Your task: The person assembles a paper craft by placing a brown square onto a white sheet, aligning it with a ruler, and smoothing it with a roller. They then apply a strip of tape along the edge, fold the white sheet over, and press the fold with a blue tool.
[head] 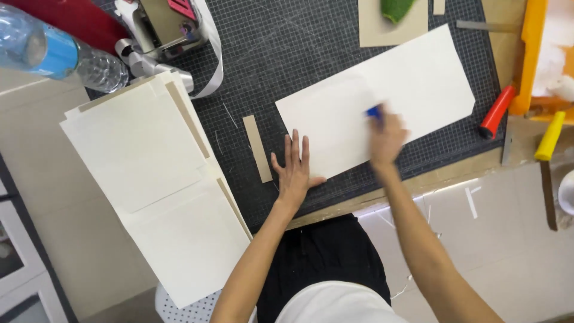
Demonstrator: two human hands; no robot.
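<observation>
Left hand flat, fingers spread, pressing lower left corner of white sheet on cutting mat. Right hand — blurred — closed around small blue tool at sheet's middle. Card strip just left; paper stack farther left.

White sheet on a dark gridded mat; blue tool.
</observation>
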